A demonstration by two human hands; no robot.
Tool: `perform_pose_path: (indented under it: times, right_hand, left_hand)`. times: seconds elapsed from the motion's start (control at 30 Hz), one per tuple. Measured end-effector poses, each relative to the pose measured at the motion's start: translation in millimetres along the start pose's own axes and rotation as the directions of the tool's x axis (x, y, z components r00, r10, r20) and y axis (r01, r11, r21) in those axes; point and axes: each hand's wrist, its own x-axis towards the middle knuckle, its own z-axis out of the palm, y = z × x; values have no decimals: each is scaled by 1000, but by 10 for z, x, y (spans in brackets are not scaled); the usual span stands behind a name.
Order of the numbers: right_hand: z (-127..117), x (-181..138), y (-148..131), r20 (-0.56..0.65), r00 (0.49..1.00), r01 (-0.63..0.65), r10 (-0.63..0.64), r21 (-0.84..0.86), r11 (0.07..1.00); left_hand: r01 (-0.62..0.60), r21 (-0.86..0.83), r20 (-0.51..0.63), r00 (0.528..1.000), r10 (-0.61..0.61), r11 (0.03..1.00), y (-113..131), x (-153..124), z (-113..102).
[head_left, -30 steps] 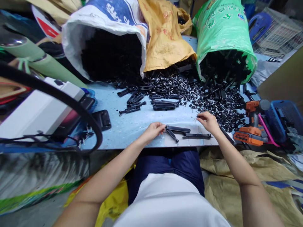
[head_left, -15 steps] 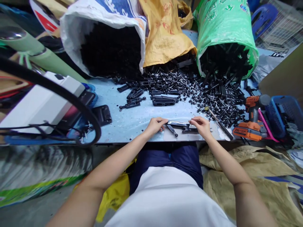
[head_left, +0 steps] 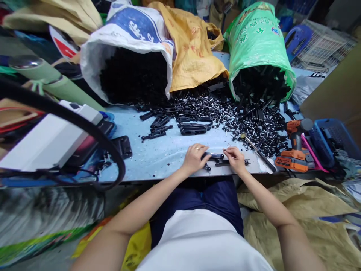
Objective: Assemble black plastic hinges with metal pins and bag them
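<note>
My left hand (head_left: 194, 159) is closed around the left end of a long black plastic part (head_left: 216, 156), near the table's front edge. At that part's right end, the fingertips of my right hand (head_left: 235, 159) pinch a small pin (head_left: 224, 151), mostly hidden by the fingers. Beneath and beside my hands lie another black plastic part (head_left: 207, 168) and a dark flat piece (head_left: 222, 163). Farther back rests a small stack of black plastic parts (head_left: 194, 128). Beyond it spreads a heap of black-headed metal pins (head_left: 222, 109).
White (head_left: 94, 43), yellow (head_left: 194, 56) and green (head_left: 255, 45) sacks line the back, with black pieces at their mouths. A hammer (head_left: 258, 152), orange cordless drill (head_left: 295, 160) and blue basket (head_left: 338, 131) are at right. A black cable (head_left: 93, 128) arches across the left.
My left hand has shifted right over the black part and now covers its left end. My right hand stays by the right end. The whole view has tilted up slightly.
</note>
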Motion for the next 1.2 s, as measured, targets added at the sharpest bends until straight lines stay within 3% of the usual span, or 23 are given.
perform_pose_path:
  times: [0.07,0.13,0.3,0.43,0.63,0.73,0.87,1.03,1.1,1.2]
  right_hand:
    - [-6,7,9,12,1000,-19,19,2,1000]
    - [-17,13,20,48,998,-37,37,2,999]
    - [-33,24,51,107,988,-112,114,-19,994]
    - [-36,-32,98,147,988,-19,35,-113,993]
    - [-160,-198,226,386,921,154,-47,-251,956]
    - [-281,-131,287,539,834,304,-115,-275,912]
    - [-400,53,354,707,695,444,-130,-279,851]
    - [-448,162,316,669,742,489,-41,-498,716]
    - [-495,197,164,677,726,544,-121,-456,704]
    - [-606,232,-240,669,653,618,-355,-201,760]
  left_hand:
    - [-152,62,145,979,142,986,108,51,53]
    - [-227,103,284,940,190,968,192,95,103]
    - [-213,160,460,880,118,964,266,125,179]
    - [-193,151,471,876,102,969,261,100,196]
    - [-146,191,464,885,42,971,284,118,237]
    - [-155,215,489,872,31,964,309,125,220]
    - [-256,247,513,853,98,934,323,85,163]
    - [-312,311,482,866,134,898,203,131,128]
    - [-287,248,445,882,155,925,162,166,19]
    - [-294,14,328,904,273,956,261,89,-320]
